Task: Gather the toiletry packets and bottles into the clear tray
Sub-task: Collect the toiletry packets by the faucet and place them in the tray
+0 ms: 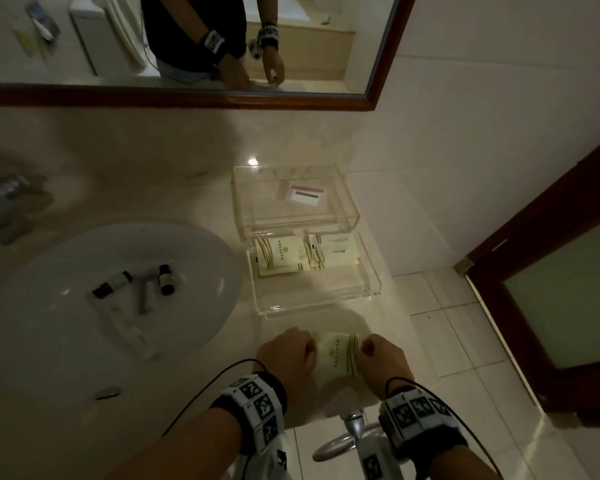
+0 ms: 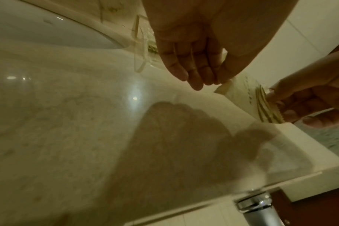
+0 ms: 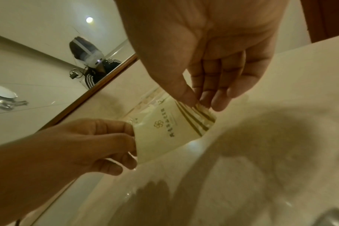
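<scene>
A cream toiletry packet (image 1: 336, 355) with gold stripes is held just above the counter's near edge. My left hand (image 1: 288, 355) pinches its left end and my right hand (image 1: 381, 358) pinches its striped right end (image 3: 199, 110). In the left wrist view my left hand (image 2: 213, 79) grips the packet (image 2: 242, 94) by a corner. The clear tray (image 1: 312, 299) sits just beyond, with two cream packets (image 1: 281, 258) lying in its far half. Two small dark-capped bottles (image 1: 113, 284) (image 1: 166, 279) lie in the sink basin.
A clear lid or second tray (image 1: 347, 209) with a small card inside lies behind the tray. The white sink (image 1: 49, 306) fills the left, with a white strip and a grey tube in it. A mirror (image 1: 374, 81) hangs above. A chrome fitting (image 1: 350, 427) shows below the counter edge.
</scene>
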